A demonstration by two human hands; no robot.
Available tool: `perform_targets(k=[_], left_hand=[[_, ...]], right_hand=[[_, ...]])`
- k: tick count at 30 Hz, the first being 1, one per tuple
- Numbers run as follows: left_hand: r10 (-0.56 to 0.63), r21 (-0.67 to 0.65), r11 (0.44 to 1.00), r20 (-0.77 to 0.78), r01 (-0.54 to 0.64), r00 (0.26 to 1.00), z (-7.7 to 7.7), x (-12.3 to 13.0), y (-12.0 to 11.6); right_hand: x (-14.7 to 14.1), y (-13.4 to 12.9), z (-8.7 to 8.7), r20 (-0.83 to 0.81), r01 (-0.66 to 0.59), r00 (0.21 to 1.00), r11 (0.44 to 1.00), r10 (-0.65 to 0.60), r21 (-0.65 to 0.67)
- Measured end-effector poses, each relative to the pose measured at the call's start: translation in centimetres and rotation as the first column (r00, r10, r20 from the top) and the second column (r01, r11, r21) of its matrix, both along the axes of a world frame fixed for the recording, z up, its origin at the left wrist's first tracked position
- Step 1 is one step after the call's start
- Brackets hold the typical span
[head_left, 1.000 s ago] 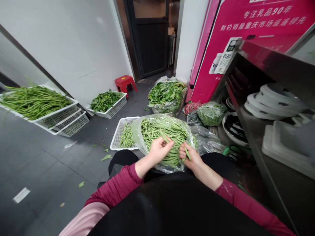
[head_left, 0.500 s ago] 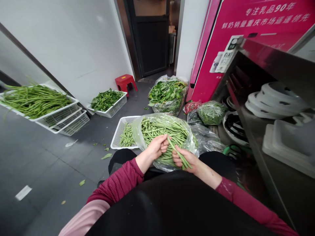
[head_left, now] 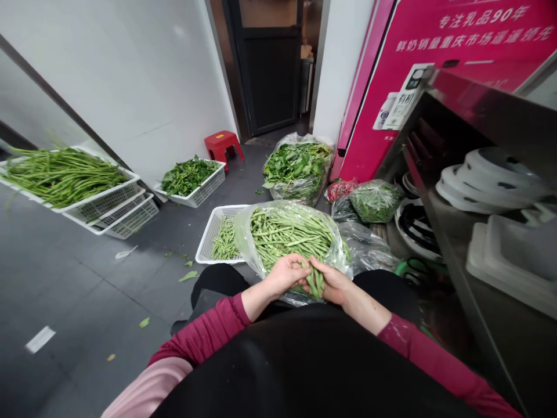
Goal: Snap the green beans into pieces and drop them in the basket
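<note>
My right hand [head_left: 334,283] is closed around several green bean pieces [head_left: 315,282], held low over the near edge of the bag. Close beside it, my left hand [head_left: 286,274] pinches at the top of the beans, its fingertips meeting those of the right. Whole green beans [head_left: 291,232] fill a clear plastic bag [head_left: 246,235] between my knees. Left of the bag stands a white basket [head_left: 209,235] with short green bean pieces [head_left: 224,239] in it; the bag overlaps its right side.
Stacked white crates [head_left: 126,194] of long green stems stand at far left. A leafy-greens basket [head_left: 204,188], red stool [head_left: 223,145] and bag of greens [head_left: 298,165] lie ahead. A metal shelf [head_left: 452,232] with white containers borders my right. Leaf scraps [head_left: 188,276] dot the floor.
My hands have come together. The left hand has moved down and right to the right hand's fingertips. The long bean that stretched between them now shows only as short pieces.
</note>
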State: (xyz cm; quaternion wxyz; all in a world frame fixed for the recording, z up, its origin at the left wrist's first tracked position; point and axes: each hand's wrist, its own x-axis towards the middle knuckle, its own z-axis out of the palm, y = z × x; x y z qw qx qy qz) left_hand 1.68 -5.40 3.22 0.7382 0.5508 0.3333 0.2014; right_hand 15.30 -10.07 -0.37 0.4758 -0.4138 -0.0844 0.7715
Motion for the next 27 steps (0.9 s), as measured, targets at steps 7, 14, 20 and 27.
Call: perform_targets(k=[7,14,20,27], left_hand=[[0.002,0.067,0.998,-0.085,0.004,0.996,-1.0,-1.0,0.6],[0.232,0.759,0.549,-0.542,0.351,0.808,-3.2,-1.7,3.0],[0.402,0.697,0.496,-0.713,0.518,0.574,-3.8,-0.1,7.5],[0.288,0.609,0.512,-0.786,0.605,0.547,-3.2,0.6,6.2]], right_hand=[[0.1,-1.1,0.8,-0.100,-0.156,0.980,0.977,0.172,0.147],[-1.1,-1.6,1.1,-0.123,-0.179,0.976,0.984,0.179,0.006],[0.0,-0.8,0.7,-0.009,0.142,0.990,0.986,-0.144,-0.091],[0.3,0.5,-0.8,-0.088,0.284,0.952,0.955,-0.292,-0.089]])
